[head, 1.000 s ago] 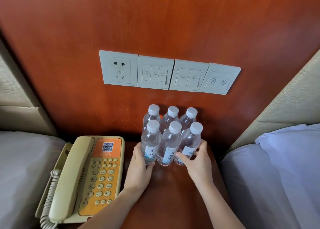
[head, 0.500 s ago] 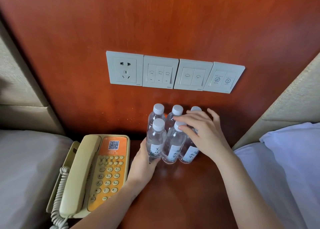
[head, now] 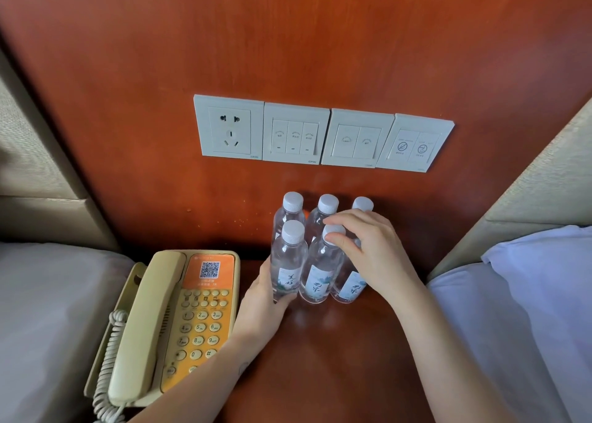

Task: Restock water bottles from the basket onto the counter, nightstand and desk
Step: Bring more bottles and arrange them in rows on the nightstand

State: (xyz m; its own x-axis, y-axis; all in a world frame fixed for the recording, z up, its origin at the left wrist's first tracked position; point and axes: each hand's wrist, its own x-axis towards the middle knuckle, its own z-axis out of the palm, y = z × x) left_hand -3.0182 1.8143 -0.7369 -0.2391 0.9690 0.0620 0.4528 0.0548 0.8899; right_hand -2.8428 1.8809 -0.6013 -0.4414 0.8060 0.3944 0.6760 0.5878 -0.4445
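Legible txt, two spots.
Phone (head: 205, 326), left of left-hand fingers (head: 285, 299): 0-9, #, QR; front bottles (head: 317, 286) under right-hand fingers (head: 336, 240): brush chars.

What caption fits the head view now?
Left hand and right hand steady six water bottles on the nightstand beside the telephone.

right hand (head: 374, 253) hides the cap of the front right bottle (head: 352, 289).
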